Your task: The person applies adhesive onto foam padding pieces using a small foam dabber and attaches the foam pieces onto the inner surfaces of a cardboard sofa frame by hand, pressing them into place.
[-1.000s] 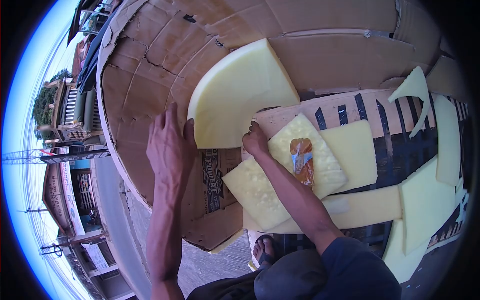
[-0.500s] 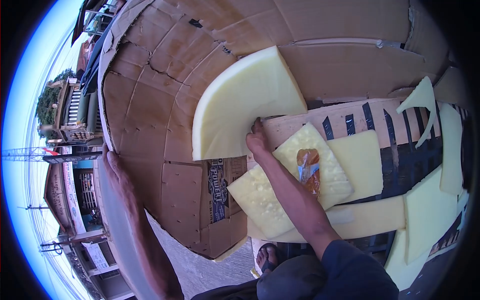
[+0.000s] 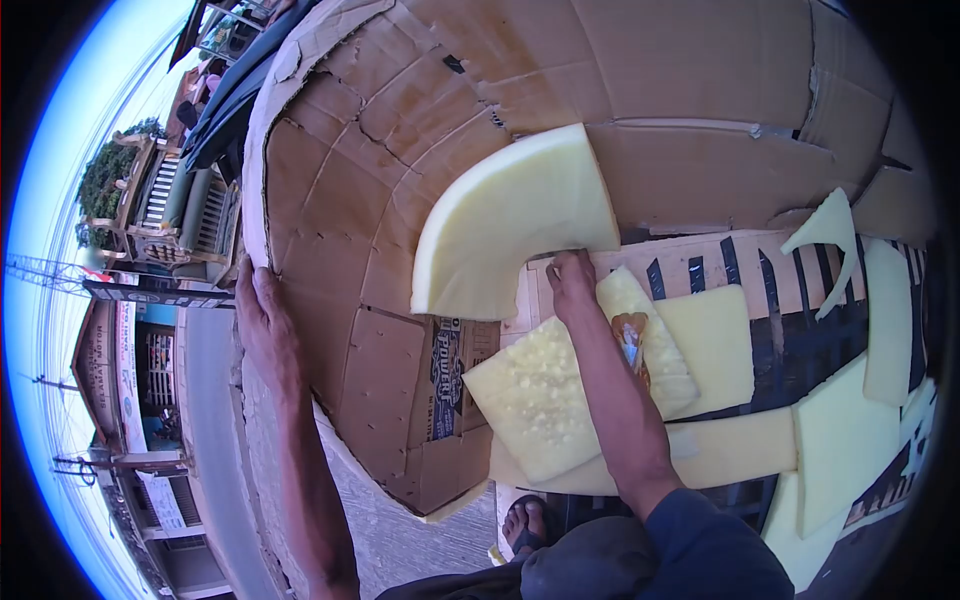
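A thick, pale yellow curved foam piece point(image 3: 500, 215) lies against the bend of the cardboard lining point(image 3: 390, 235). Fingers of my right hand point(image 3: 572, 280) are curled together at the foam's inner edge. My left hand point(image 3: 265, 325) is around the outer rim of the cardboard-lined frame, thumb and fingers on either side of it. Below my right hand, a bumpy foam sheet point(image 3: 540, 400) overlaps a smoother foam sheet point(image 3: 705, 345). A brown and clear packet point(image 3: 632, 345) rests on the bumpy sheet, partly covered by my right forearm.
Dark straps cross a wooden base point(image 3: 640, 262). More foam offcuts point(image 3: 850, 430) lie at the right, with a curved scrap point(image 3: 828, 240) above them. A sandalled foot point(image 3: 525, 522) shows at the bottom. A road and buildings are at the left.
My left hand has gone from beside the curved foam to the outer rim. My right hand has slid right along the foam's inner edge. The whole view has shifted somewhat.
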{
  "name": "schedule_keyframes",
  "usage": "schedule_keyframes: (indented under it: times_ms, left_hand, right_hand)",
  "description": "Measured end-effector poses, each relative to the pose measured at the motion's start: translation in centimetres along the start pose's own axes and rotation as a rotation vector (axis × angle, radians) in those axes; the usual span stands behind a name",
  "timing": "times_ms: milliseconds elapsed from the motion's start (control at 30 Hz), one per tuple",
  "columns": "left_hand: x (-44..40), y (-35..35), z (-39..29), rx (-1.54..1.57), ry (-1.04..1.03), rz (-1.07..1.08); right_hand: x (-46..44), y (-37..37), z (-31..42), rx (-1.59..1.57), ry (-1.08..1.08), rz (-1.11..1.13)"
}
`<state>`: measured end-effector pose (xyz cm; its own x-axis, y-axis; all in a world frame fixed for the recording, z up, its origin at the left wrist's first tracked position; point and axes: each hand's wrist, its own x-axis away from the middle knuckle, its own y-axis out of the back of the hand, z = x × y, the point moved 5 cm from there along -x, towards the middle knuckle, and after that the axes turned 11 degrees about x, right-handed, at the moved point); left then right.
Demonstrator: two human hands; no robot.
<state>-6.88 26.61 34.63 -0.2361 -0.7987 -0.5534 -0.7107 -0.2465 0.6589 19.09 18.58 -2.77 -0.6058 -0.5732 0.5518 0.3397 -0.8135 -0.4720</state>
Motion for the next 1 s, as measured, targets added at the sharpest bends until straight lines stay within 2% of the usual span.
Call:
schedule_keyframes:
  times_ms: [33, 100, 167, 267, 300, 333, 400, 433, 500, 533, 600, 767, 833, 867, 1000]
  left_hand:
    - [0.1, 0.1, 0.0, -0.026, -0.009, -0.007]
    - [0.0, 0.2, 0.3, -0.062, -0.016, -0.024]
    - [0.3, 0.3, 0.0, -0.025, -0.021, -0.003]
    - [0.4, 0.4, -0.2, -0.034, -0.011, -0.037]
    - [0.2, 0.4, 0.1, -0.057, -0.011, -0.033]
    - [0.2, 0.4, 0.4, -0.076, -0.014, -0.035]
    - [0.4, 0.4, 0.2, -0.058, -0.027, -0.032]
    - [0.4, 0.4, 0.0, -0.043, -0.039, -0.032]
    - [0.5, 0.3, -0.1, -0.043, -0.052, -0.037]
    - [0.6, 0.3, -0.1, -0.054, -0.06, -0.039]
    - [0.6, 0.3, -0.7, -0.074, -0.047, -0.04]
    - [0.8, 0.3, -0.8, -0.08, -0.053, -0.047]
    - [0.7, 0.4, -1.2, -0.078, -0.073, -0.055]
    - [0.7, 0.4, -1.2, -0.078, -0.068, -0.051]
    - [1.1, 0.4, -1.1, -0.117, -0.077, -0.055]
  right_hand:
    - [2.6, 1.1, 1.9, -0.214, -0.058, -0.21]
    - [0.0, 1.0, 4.1, -0.218, -0.102, -0.157]
    - [-0.5, 1.2, 3.3, -0.216, -0.163, -0.115]
    - [1.5, 1.8, 3.7, -0.004, -0.088, -0.095]
    - [3.3, 1.8, 3.2, 0.247, 0.129, -0.171]
    - [7.3, 0.5, 4.3, 0.52, 0.39, -0.049]
    - [13.2, -3.2, 8.0, 0.881, 0.962, -0.077]
    - [13.0, -4.7, 8.7, 0.968, 1.131, -0.151]
    - [10.1, -8.1, 10.0, 1.288, 1.213, -0.194]
    - [8.5, -9.3, 9.9, 1.289, 1.22, -0.189]
    - [6.7, -11.2, 9.3, 1.496, 1.2, -0.34]
    - [9.5, -10.4, 10.4, 1.4, 1.103, -0.205]
    - [11.2, -9.7, 10.1, 0.986, 1.117, 0.052]
    - [12.9, -10.2, 9.6, 0.88, 1.154, 0.092]
    - [11.7, -15.9, 6.4, 0.696, 1.226, 0.251]
